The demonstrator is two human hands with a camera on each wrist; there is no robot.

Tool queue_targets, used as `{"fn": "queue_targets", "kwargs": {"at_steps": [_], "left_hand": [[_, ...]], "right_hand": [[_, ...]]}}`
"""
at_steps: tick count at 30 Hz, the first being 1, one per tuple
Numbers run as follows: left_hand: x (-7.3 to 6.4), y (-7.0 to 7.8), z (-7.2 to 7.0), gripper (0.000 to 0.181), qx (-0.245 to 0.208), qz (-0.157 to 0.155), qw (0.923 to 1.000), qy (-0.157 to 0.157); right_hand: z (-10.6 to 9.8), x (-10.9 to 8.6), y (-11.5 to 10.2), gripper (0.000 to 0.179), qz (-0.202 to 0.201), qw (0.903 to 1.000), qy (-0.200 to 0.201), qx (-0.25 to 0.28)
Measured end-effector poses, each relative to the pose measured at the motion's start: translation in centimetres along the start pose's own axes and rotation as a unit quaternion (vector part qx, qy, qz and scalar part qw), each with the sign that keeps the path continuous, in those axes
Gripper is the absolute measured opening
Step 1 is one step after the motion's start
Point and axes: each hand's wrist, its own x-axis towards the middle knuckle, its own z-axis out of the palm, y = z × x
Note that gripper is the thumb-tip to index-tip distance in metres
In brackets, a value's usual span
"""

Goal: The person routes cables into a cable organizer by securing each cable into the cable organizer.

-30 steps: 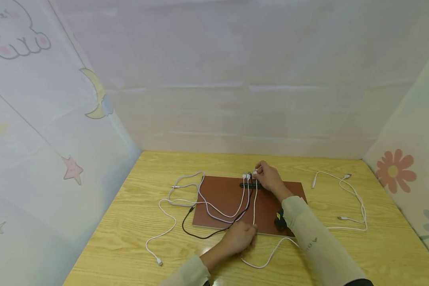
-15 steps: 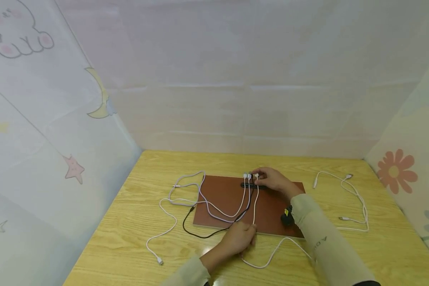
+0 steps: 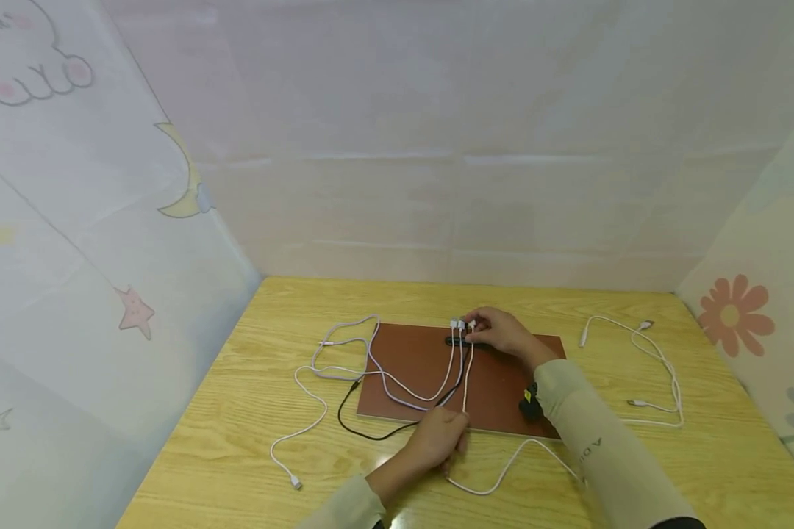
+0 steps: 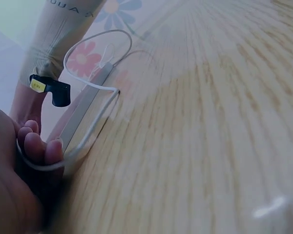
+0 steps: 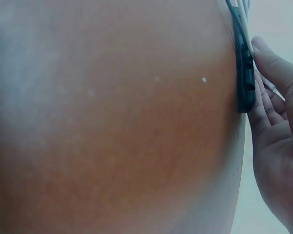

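Note:
A slotted black cable holder sits near the back edge of a brown board. In the head view my right hand pinches a white cable by its plug end, just above the holder. The right wrist view shows the holder side-on, my right hand beside it with thumb at the cables and other fingers partly behind. At the board's front edge my left hand grips the same white cable lower down. Its curled fingers lie against the looping cable in the left wrist view.
Left of my right hand, several other cables run through the holder, among them a lilac cable and a black cable. A white USB plug lies at the table's front left. Another white cable lies looped at right.
My right hand has come lower and then slightly left, drawing the white cable's plug end closer to the other plugs. My left hand has shifted slightly left, still gripping the cable.

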Motion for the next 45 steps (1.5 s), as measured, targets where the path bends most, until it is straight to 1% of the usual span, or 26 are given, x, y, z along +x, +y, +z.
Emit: {"fn": "queue_targets", "kwargs": {"at_steps": [3, 7, 10, 12, 17, 24, 32, 42, 45], "left_hand": [[0.0, -0.1, 0.0, 0.052, -0.013, -0.002, 0.9998, 0.013], [0.0, -0.4, 0.0, 0.052, -0.026, -0.009, 0.9995, 0.018], [0.1, -0.4, 0.0, 0.052, -0.031, -0.010, 0.9993, 0.016], [0.1, -0.3, -0.1, 0.052, -0.034, -0.009, 0.9993, 0.011], [0.1, 0.1, -0.1, 0.048, -0.025, -0.002, 0.9997, 0.000], [0.0, 0.3, 0.0, 0.047, -0.003, -0.011, 0.9999, -0.004], [0.0, 0.5, -0.1, 0.048, 0.007, -0.003, 1.0000, -0.004], [0.1, 0.4, 0.1, 0.054, 0.028, 0.002, 0.9995, -0.015], [0.1, 0.3, 0.2, 0.055, 0.025, 0.000, 0.9995, -0.017]], "right_hand": [[0.2, 0.0, -0.3, 0.038, -0.013, 0.9998, 0.009, -0.014], [0.4, -0.1, -0.3, 0.038, -0.015, 0.9994, 0.017, -0.025], [0.5, -0.1, -0.2, 0.038, -0.011, 0.9994, 0.019, -0.026], [0.5, -0.1, 0.0, 0.039, -0.017, 0.9992, 0.021, -0.029], [0.3, -0.2, 0.4, 0.039, -0.025, 0.9990, 0.022, -0.031], [0.1, -0.3, 0.7, 0.041, -0.007, 1.0000, 0.001, -0.005], [-0.1, -0.2, 0.9, 0.041, -0.013, 0.9995, -0.022, 0.019], [0.0, -0.4, 0.9, 0.039, -0.020, 0.9984, -0.026, 0.045], [-0.1, -0.4, 0.9, 0.039, -0.024, 0.9980, -0.031, 0.050]]}}
